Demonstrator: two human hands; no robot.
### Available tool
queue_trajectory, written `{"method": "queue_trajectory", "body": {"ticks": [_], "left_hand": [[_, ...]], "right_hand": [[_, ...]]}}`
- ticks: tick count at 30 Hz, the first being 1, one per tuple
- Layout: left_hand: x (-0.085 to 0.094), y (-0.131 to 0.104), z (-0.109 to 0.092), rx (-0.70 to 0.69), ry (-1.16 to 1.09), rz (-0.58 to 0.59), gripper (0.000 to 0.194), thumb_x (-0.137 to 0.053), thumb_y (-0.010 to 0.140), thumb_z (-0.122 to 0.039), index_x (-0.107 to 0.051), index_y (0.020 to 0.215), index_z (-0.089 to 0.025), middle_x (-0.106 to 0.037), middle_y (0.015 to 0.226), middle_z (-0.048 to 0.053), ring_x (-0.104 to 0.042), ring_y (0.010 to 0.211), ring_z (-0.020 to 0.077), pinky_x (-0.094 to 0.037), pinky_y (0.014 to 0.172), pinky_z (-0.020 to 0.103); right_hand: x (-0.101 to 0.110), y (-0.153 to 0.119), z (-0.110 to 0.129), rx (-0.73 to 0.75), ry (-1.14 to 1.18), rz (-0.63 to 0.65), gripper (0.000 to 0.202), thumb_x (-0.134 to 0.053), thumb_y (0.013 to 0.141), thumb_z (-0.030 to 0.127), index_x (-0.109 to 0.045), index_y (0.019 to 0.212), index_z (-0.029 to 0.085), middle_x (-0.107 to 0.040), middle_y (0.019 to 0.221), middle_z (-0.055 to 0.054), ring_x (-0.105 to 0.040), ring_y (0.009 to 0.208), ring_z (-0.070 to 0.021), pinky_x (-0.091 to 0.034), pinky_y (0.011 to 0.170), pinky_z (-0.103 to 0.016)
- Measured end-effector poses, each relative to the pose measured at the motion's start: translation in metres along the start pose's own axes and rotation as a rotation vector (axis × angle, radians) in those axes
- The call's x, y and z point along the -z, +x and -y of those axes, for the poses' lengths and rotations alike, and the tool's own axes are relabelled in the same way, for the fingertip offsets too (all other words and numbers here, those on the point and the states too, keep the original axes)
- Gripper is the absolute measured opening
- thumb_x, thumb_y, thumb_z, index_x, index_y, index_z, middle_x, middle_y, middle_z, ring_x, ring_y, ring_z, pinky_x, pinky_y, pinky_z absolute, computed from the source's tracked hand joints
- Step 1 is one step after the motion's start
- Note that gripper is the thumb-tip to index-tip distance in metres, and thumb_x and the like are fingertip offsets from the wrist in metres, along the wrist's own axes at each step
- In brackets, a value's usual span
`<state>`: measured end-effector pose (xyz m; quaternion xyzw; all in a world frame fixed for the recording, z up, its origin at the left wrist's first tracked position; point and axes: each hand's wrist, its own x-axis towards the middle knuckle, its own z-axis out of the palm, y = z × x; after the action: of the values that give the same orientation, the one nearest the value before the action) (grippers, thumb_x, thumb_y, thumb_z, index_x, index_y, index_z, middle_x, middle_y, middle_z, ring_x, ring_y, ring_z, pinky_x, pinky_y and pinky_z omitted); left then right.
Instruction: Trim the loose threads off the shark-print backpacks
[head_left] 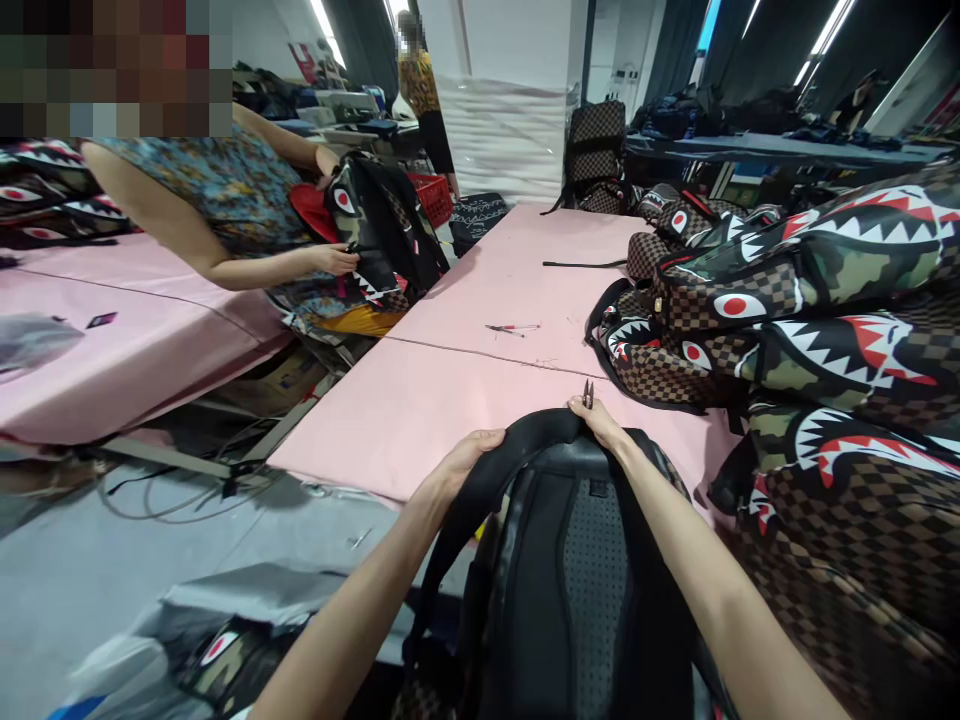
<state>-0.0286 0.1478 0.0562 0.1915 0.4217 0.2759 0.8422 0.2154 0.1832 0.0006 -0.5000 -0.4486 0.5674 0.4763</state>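
A black backpack (559,590) stands upright close to me, its padded back panel facing me. My left hand (469,460) is closed around the left side of its black shoulder strap (532,432), which arches above the top of the bag. At the strap's upper right end, my right hand (600,422) is closed with small thread snips (588,393) in it, the blades pointing up and away from me. This hand also touches the strap; its fingertips are partly hidden. The backpack's front faces away and is out of sight.
Shark-face backpacks (817,350) are piled along the right of the pink table (450,390). Pens (514,328) and a black strap (585,264) lie on it. Across the left edge, a co-worker (225,200) handles another backpack (390,230). A plastic-wrapped bag (225,650) lies low at left.
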Motion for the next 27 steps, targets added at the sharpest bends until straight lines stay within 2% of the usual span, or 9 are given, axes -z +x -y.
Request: {"method": "queue_trajectory", "body": {"ticks": [4, 6, 9, 11, 13, 16, 19, 23, 27], "left_hand": [[-0.011, -0.008, 0.005, -0.018, -0.080, 0.071, 0.015, -0.051, 0.080, -0.012, -0.063, 0.084, -0.004, -0.064, 0.072, 0.013, -0.062, 0.059, 0.0199, -0.050, 0.056, 0.029], [-0.012, -0.012, 0.008, -0.047, -0.089, 0.111, 0.015, -0.054, 0.078, -0.012, -0.063, 0.087, -0.004, -0.065, 0.076, 0.012, -0.063, 0.063, 0.0194, -0.051, 0.060, 0.028], [-0.010, -0.016, 0.016, -0.056, -0.067, 0.121, 0.016, -0.055, 0.077, -0.013, -0.063, 0.089, -0.004, -0.065, 0.079, 0.013, -0.063, 0.065, 0.0195, -0.052, 0.064, 0.029], [-0.010, -0.020, 0.024, -0.039, -0.030, 0.126, 0.017, -0.056, 0.077, -0.013, -0.062, 0.090, -0.003, -0.065, 0.079, 0.014, -0.063, 0.064, 0.0200, -0.051, 0.062, 0.029], [-0.013, -0.028, 0.033, -0.044, 0.018, 0.160, 0.020, -0.059, 0.075, -0.015, -0.062, 0.091, -0.003, -0.065, 0.080, 0.014, -0.062, 0.064, 0.0196, -0.050, 0.061, 0.027], [-0.019, -0.052, 0.048, -0.133, 0.084, 0.247, 0.034, -0.063, 0.074, -0.020, -0.059, 0.104, -0.004, -0.064, 0.089, 0.014, -0.062, 0.071, 0.0185, -0.049, 0.067, 0.026], [-0.013, -0.087, 0.063, -0.204, 0.201, 0.194, 0.045, -0.066, 0.072, -0.026, -0.056, 0.112, -0.008, -0.064, 0.092, 0.012, -0.061, 0.070, 0.0144, -0.047, 0.066, 0.022], [0.015, -0.127, 0.085, -0.081, 0.342, 0.081, 0.048, -0.071, 0.067, -0.037, -0.062, 0.100, -0.003, -0.064, 0.091, 0.016, -0.062, 0.072, 0.0164, -0.047, 0.067, 0.022], [0.030, -0.143, 0.101, -0.067, 0.169, 0.122, 0.046, -0.073, 0.066, -0.034, -0.063, 0.099, -0.003, -0.060, 0.104, 0.021, -0.062, 0.084, 0.0221, -0.048, 0.076, 0.027]], "right_hand": [[-0.003, -0.026, 0.005, 0.113, 0.031, -0.324, 0.044, -0.059, 0.064, 0.053, -0.060, 0.082, 0.013, -0.059, 0.091, -0.007, -0.051, 0.088, -0.0144, -0.036, 0.074, -0.024], [-0.010, -0.055, 0.008, 0.131, 0.047, -0.426, 0.046, -0.055, 0.069, 0.056, -0.059, 0.088, 0.014, -0.059, 0.088, -0.006, -0.053, 0.078, -0.0124, -0.038, 0.068, -0.024], [-0.034, -0.108, 0.009, 0.015, 0.076, -0.358, 0.051, -0.054, 0.071, 0.058, -0.059, 0.086, 0.010, -0.058, 0.073, -0.006, -0.041, 0.046, -0.0068, -0.030, 0.047, -0.023], [-0.057, -0.138, 0.010, -0.187, 0.192, -0.214, 0.053, -0.058, 0.069, 0.059, -0.060, 0.085, 0.008, -0.060, 0.073, -0.008, -0.028, 0.037, -0.0023, -0.020, 0.040, -0.022], [-0.078, -0.158, 0.013, -0.268, 0.332, -0.109, 0.050, -0.060, 0.069, 0.058, -0.058, 0.079, 0.009, -0.058, 0.068, -0.006, -0.021, 0.036, -0.0002, -0.013, 0.038, -0.020], [-0.094, -0.167, 0.018, -0.239, 0.466, -0.130, 0.041, -0.072, 0.062, 0.046, -0.053, 0.062, 0.010, -0.041, 0.047, 0.003, -0.016, 0.035, 0.0003, -0.008, 0.038, -0.019], [-0.092, -0.165, 0.022, -0.220, 0.516, -0.201, 0.037, -0.077, 0.056, 0.036, -0.050, 0.055, 0.010, -0.025, 0.040, 0.008, -0.015, 0.034, 0.0004, -0.008, 0.037, -0.019], [-0.085, -0.162, 0.026, -0.219, 0.590, -0.259, 0.030, -0.074, 0.059, 0.027, -0.048, 0.058, 0.011, -0.039, 0.048, 0.004, -0.016, 0.035, 0.0012, -0.009, 0.036, -0.018], [-0.088, -0.164, 0.032, -0.263, 0.689, -0.274, 0.026, -0.068, 0.068, 0.020, -0.043, 0.063, 0.013, -0.041, 0.053, 0.005, -0.017, 0.036, 0.0011, -0.013, 0.036, -0.016]]}}
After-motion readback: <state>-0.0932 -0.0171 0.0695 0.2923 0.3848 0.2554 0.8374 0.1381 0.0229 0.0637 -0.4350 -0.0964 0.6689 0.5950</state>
